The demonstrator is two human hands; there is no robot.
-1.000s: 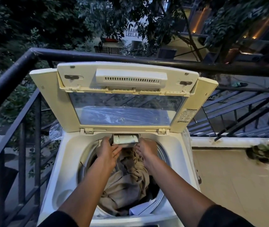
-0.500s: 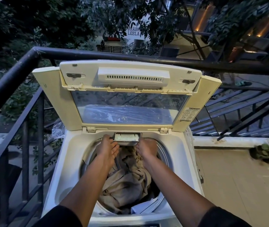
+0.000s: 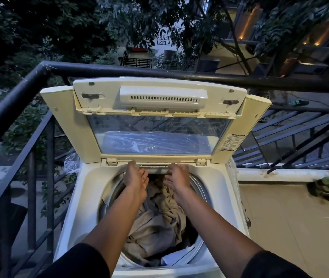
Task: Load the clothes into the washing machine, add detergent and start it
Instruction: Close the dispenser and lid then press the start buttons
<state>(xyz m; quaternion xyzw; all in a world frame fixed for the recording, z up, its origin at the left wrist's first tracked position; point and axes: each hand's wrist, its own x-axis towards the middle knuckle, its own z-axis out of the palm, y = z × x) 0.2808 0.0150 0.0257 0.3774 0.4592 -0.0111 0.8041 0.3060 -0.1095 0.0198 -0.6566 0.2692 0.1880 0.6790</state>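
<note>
So the detergent drawer [image 3: 154,167] at the back rim of the washing machine [image 3: 91,189] stuck out a fair bit 1 second ago, and now it's pushed nearly flush. Left hand [image 3: 135,177] lies flat with straight fingers against its left end, right hand [image 3: 176,176] has fingers curled on the right end. Beige clothes [image 3: 159,223] sit in the drum, lid [image 3: 157,119] up. Guessing detergent's sorted, so starting comes next.
</note>
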